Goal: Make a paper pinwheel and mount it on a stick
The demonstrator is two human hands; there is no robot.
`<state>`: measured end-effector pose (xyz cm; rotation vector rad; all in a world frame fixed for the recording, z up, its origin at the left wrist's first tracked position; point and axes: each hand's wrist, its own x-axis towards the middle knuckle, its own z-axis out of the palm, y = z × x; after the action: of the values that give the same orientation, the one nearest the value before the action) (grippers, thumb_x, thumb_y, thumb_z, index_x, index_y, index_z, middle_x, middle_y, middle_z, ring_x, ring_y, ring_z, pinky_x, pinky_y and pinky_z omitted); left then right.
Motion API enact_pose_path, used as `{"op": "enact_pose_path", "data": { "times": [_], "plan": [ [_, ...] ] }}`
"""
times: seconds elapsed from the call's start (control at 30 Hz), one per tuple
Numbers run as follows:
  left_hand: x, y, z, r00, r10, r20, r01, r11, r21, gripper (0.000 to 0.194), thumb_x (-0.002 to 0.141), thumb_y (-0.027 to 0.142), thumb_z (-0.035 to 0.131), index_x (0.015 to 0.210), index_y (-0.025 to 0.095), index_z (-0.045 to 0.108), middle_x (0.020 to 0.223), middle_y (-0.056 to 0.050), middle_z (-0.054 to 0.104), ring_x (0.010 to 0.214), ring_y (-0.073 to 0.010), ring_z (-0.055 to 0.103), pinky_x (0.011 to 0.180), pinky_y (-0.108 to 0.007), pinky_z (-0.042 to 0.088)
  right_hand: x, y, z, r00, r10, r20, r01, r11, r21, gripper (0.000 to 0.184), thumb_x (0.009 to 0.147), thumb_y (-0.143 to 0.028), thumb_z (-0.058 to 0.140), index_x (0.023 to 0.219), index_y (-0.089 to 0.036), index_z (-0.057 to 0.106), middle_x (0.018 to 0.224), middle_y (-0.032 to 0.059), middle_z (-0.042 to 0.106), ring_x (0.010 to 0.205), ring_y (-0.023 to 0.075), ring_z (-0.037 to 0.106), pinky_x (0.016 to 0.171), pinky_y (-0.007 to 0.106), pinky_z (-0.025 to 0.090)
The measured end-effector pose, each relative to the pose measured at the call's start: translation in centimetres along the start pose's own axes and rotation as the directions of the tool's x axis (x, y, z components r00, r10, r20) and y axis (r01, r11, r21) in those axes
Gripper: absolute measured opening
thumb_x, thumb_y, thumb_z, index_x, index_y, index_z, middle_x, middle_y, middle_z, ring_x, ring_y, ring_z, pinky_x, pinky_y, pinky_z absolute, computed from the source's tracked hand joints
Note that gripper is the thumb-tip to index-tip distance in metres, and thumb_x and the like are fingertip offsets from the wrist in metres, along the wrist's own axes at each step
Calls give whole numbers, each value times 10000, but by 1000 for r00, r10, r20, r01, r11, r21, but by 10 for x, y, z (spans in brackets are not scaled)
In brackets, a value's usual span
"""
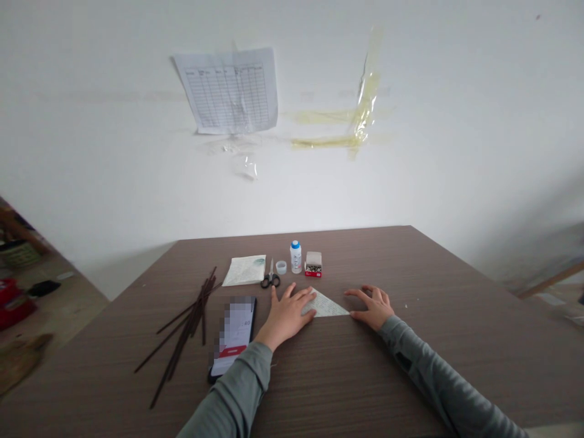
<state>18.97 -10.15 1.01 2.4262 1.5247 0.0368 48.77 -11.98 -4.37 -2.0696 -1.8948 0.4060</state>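
A folded triangle of printed paper (327, 305) lies on the table between my hands. My left hand (288, 313) rests flat over its left part with the fingers spread, so that corner is hidden. At the triangle's right tip, the thumb of my right hand (373, 307) touches the paper. The index finger of that hand arches apart from the thumb, and no hold on the paper shows. Just beyond the paper are black-handled scissors (271, 278), a small clear cup (281, 267), a white bottle with a blue cap (295, 258) and an opened red box of small metallic pieces (312, 267).
A phone (233, 334) lies beside my left forearm. Several thin dark sticks (189, 322) are piled loosely further left. Folded printed paper (245, 269) sits near the scissors. The brown table (365, 383) meets a white wall bearing a taped sheet (232, 91).
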Motion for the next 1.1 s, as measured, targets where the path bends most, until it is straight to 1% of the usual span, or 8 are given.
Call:
{"op": "enact_pose_path", "data": {
  "times": [0.23,0.33,0.43,0.6,0.77,0.87,1.03,1.1],
  "plan": [
    [1,-2,3,1000,26,10,-26,999,30,618,1316,490,580,1929,459,660,2066,-59,596,1995,-506,378,1546,-1014,214,-5,-11,1,997,-79,-14,79,997,23,725,999,-235,799,1660,-512,911,1964,56,660,1898,494,469,1455,727,531],
    [1,-2,3,1000,22,11,-22,1000,10,626,1310,468,589,1930,451,665,2073,-54,581,1993,-521,379,1539,-1040,178,-1,-23,3,987,-157,22,156,988,21,692,986,-189,778,1566,-518,966,1959,22,694,1898,481,461,1471,766,509],
    [-1,-2,3,1000,16,-6,-16,1000,9,610,1302,469,621,1909,489,688,2058,-27,603,1985,-516,400,1556,-1008,198,7,-39,3,980,-186,72,189,982,-31,631,1009,-214,770,1538,-481,987,1975,18,689,1905,476,449,1508,775,460],
    [-3,1,0,1000,7,-12,-7,1000,-1,595,1304,472,668,1898,505,696,2046,-22,617,1984,-519,405,1550,-1016,183,18,-58,5,959,-261,106,266,963,-38,600,1025,-334,887,1609,-453,956,2016,59,646,1917,492,449,1531,730,438],
    [-2,0,0,1000,3,-27,-3,1000,-10,583,1286,492,737,1867,526,719,2019,-26,657,1980,-501,425,1557,-994,208,13,-53,16,968,-250,16,251,968,-21,529,1058,-336,911,1565,-472,973,1941,34,732,1907,483,512,1523,625,478],
    [-1,-2,2,999,11,-44,-12,1000,-19,593,1266,506,757,1859,501,733,1992,-51,691,1972,-504,440,1560,-977,229,9,-48,19,970,-243,13,243,970,-17,499,1078,-410,918,1570,-472,968,1936,42,736,1905,481,518,1526,655,484],
    [2,-1,5,998,-7,-55,4,998,-55,654,1221,479,785,1870,436,724,1997,-69,678,1979,-508,419,1572,-989,125,10,-47,16,970,-236,60,237,972,-7,530,1082,-469,905,1610,-462,947,1963,46,704,1921,474,474,1541,674,445],
    [3,0,5,998,-17,-68,13,999,-50,665,1197,478,813,1856,426,736,1990,-71,685,1977,-512,422,1575,-990,128,12,-46,17,972,-227,61,228,974,-10,534,1088,-483,892,1620,-477,937,1958,31,701,1918,456,472,1541,686,443]
  ]
}}
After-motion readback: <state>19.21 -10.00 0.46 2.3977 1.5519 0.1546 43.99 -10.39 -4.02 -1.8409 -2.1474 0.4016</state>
